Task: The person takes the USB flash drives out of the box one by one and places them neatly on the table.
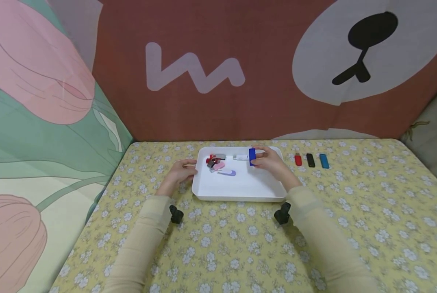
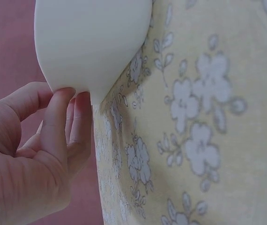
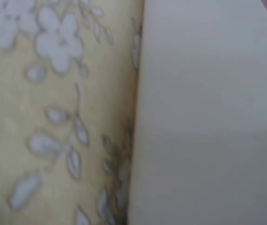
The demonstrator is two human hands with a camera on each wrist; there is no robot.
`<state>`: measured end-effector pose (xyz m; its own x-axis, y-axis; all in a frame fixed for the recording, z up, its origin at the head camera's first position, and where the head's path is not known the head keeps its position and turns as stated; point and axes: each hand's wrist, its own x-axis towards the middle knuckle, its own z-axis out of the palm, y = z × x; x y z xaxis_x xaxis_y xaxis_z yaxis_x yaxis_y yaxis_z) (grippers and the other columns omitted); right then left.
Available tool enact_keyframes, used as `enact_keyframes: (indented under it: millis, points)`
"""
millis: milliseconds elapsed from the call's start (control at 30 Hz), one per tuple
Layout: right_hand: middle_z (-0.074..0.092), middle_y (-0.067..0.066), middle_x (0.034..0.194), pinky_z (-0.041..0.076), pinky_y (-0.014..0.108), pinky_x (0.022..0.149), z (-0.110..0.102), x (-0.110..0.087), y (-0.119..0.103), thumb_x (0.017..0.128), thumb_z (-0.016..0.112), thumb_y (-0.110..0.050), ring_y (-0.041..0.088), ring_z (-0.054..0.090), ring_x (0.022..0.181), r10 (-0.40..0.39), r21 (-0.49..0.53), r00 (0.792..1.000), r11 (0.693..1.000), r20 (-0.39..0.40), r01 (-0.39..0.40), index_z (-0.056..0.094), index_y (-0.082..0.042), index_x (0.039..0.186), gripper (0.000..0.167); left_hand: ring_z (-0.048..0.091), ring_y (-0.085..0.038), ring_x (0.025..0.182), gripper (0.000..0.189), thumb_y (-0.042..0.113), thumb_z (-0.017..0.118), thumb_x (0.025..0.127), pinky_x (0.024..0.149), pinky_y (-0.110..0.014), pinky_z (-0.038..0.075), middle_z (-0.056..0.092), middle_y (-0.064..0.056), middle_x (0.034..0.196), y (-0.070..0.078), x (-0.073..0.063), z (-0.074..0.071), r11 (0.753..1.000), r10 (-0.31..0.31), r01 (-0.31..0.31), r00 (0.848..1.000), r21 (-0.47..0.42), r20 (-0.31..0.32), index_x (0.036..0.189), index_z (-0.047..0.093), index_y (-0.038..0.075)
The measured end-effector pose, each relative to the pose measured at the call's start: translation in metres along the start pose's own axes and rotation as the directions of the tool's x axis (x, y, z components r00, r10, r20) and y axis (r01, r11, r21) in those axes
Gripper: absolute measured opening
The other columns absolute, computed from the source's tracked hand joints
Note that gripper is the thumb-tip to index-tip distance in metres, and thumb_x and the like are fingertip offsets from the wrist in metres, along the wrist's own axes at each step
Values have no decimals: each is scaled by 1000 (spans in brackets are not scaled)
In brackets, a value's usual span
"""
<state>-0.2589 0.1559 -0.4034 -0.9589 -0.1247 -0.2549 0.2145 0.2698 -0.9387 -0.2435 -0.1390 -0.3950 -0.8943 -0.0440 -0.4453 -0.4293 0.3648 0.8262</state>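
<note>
In the head view a white tray lies on the table. My left hand holds its left end, with bent fingers against the outer wall and rim in the left wrist view. Over the tray's right part, my right hand pinches a blue USB flash drive between thumb and fingers. A white USB flash drive lies just left of it. Toward the tray's left side is a small pile of flash drives, among them a pink one; a purple one lies beside it. The right wrist view hides my right hand.
Right of the tray, a red flash drive, a black one and a teal one stand in a row on the flowered tablecloth. A printed cloth wall rises behind the table.
</note>
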Motion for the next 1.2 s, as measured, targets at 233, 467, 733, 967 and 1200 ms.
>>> enact_keyframes:
  millis: [233,467,733,967,1200]
  points:
    - [44,26,138,52,33,95,-15,-6,0,92,57,-1,21,56,106,-1,5,1000,1000,-2,1,31,-7,149,62,59,-12,83,43,5,59,92,70,-20,51,57,-17,127,-1,-1,1,1000,3,-3,1000,-1,3,135,53,10]
    - [39,26,144,51,27,95,-31,-10,-3,96,53,-5,24,52,116,-3,76,1000,997,-22,5,29,-8,150,59,58,-10,79,43,5,59,92,68,-19,50,58,-17,125,-1,-2,1,1000,8,-8,1000,-3,3,134,54,9]
    - [33,23,150,43,31,106,-48,-15,-2,98,51,-12,32,43,133,14,65,999,998,-35,-12,23,-9,152,61,57,-9,76,44,4,59,91,65,-18,49,58,-16,125,0,-1,1,1000,8,-8,1000,-7,0,134,54,9]
    - [35,19,151,44,35,107,-63,-19,3,98,55,-23,24,49,128,51,55,993,997,-107,-45,25,-9,152,63,57,-9,76,44,4,59,91,65,-18,49,58,-17,124,-1,0,0,1000,15,-15,1000,-9,3,134,54,8]
    - [33,20,151,42,37,107,-84,-24,11,98,54,-27,-1,56,95,45,61,991,997,-124,-38,20,-10,153,67,59,-11,81,45,4,59,91,67,-19,49,57,-18,127,-1,0,0,1000,17,-17,1000,-19,14,135,52,7]
